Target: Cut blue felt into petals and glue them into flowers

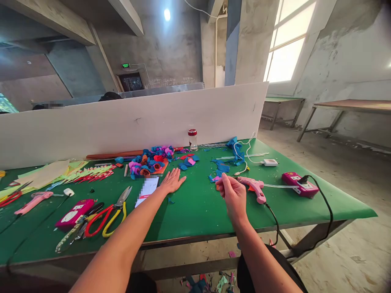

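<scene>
My left hand (pixel 172 181) lies flat on the green table (pixel 195 207), palm down with its fingers stretched. Beside its wrist is a phone (pixel 148 190), and beyond its fingertips sit blue and pink paper petals (pixel 188 162). Further back and left is a heap of paper flowers (pixel 148 162) in blue, purple, red and orange. My right hand (pixel 233 197) is raised in a pinch; I cannot make out anything between the fingertips. Just right of it rests a pink glue gun (pixel 256 186) with a clear glue stick in its back. Blue paper scraps (pixel 222 167) lie behind that hand.
Red-and-yellow-handled scissors (pixel 114 211), a magenta power box (pixel 76 213) and a second pink glue gun (pixel 34 202) occupy the left. Another magenta box (pixel 299 184) with a black cord and a white charger (pixel 270 162) stand right. A jar (pixel 192 140) is before the white partition (pixel 152 122).
</scene>
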The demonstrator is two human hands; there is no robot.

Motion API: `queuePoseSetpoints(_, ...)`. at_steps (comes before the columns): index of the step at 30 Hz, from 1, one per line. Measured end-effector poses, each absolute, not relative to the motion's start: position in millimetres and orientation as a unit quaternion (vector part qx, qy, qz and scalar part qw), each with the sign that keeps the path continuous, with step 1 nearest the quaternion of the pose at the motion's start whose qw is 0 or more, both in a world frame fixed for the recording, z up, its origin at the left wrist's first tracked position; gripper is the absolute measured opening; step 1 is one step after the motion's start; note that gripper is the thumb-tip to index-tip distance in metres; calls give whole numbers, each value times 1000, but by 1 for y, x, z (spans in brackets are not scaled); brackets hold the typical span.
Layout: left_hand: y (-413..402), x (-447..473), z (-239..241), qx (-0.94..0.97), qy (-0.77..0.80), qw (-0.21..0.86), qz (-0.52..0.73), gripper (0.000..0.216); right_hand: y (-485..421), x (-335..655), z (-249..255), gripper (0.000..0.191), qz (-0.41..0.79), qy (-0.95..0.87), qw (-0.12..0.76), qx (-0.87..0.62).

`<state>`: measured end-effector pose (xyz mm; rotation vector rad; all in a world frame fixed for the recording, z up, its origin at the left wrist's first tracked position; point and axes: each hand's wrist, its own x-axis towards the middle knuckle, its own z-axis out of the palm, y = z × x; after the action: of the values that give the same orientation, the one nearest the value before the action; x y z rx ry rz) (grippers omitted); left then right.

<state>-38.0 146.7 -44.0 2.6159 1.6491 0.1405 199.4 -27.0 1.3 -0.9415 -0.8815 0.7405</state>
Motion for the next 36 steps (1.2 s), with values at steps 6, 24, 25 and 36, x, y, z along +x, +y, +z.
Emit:
queuePoseSetpoints(6, 36, -43, -45, 904, 425, 47, 8, 75, -32, 200, 2, 46, 346, -389, 744, -419)
queuePoseSetpoints(24, -65, -74, -37, 937, 315, 119, 90, 67, -99, 161, -81, 63, 123, -877, 254, -388)
queuePoseSetpoints(25, -61, -77, -35, 942, 297, 135, 83, 57, -100, 168, -78, 60, 143, -880, 280, -356)
queuePoseSetpoints(36, 19, -45, -41, 893, 434, 62, 102, 74, -21, 132, -35, 57, 77, -817, 181, -541)
